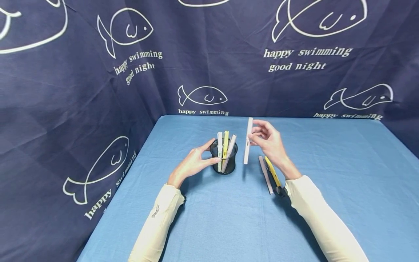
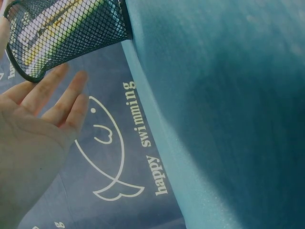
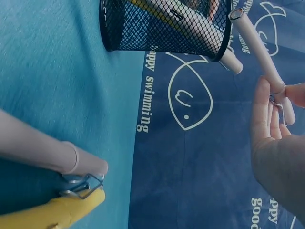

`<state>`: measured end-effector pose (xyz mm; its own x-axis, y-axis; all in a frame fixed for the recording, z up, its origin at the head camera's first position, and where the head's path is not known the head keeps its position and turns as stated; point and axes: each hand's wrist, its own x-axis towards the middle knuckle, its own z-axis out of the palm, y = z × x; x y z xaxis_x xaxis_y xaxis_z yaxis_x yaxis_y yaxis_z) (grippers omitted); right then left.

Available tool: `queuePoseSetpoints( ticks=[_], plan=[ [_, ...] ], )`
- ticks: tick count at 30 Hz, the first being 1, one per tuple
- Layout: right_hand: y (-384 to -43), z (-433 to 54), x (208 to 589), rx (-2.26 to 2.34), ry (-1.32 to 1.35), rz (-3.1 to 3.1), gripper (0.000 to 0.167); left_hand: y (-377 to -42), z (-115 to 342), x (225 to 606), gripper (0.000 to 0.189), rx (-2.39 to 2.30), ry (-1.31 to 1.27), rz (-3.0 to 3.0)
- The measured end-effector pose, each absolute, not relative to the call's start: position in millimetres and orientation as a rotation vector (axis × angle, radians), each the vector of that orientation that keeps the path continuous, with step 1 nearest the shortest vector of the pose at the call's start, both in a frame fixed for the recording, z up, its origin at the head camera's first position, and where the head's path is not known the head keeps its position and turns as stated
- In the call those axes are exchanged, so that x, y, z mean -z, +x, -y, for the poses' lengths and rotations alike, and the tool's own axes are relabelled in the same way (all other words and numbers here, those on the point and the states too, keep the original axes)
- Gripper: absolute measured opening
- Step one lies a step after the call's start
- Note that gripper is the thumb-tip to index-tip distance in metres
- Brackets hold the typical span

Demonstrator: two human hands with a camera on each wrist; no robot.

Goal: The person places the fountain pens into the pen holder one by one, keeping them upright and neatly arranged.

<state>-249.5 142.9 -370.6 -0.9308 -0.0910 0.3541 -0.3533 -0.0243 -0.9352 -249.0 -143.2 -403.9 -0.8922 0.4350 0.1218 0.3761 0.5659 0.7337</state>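
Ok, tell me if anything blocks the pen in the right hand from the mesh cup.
Nothing visible stands between the held pen in the right hand and the mesh cup to its left. In the cup's mouth, though, three pens already stand, one leaning toward the right rim, which might crowd entry slightly.

Head view forward-down, close wrist views, all sharing mesh cup point(image 1: 230, 166)

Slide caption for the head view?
Left hand steadies the mesh cup; right hand holds a pale pen beside it.
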Motion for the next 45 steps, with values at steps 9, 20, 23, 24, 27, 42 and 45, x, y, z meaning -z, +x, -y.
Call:
queuePoseSetpoints(
  ticks=[9, 20, 23, 24, 27, 42, 45],
  plan=[
    [-252, -136, 371, -2.083, 0.483, 2.037, 0.047, -250, 143, 405, 0.085, -1.246, 0.716, -2.707],
    [-255, -130, 371, -2.133, 0.506, 1.974, 0.049, -249, 142, 404, 0.083, -1.231, 0.709, -2.723],
    [-256, -127, 370, -2.142, 0.497, 1.959, 0.049, -250, 141, 404, 0.084, -1.236, 0.717, -2.726],
    [-256, -126, 369, -2.147, 0.496, 1.954, 0.049, -250, 141, 404, 0.084, -1.238, 0.721, -2.727],
    [-257, -124, 368, -2.164, 0.501, 1.936, 0.049, -250, 141, 405, 0.084, -1.241, 0.725, -2.732],
    [-261, -114, 361, -2.193, 0.519, 1.831, 0.051, -251, 143, 404, 0.084, -1.256, 0.718, -2.716],
    [-262, -113, 361, -2.2, 0.516, 1.82, 0.051, -251, 143, 404, 0.084, -1.257, 0.715, -2.715]
  ],
)
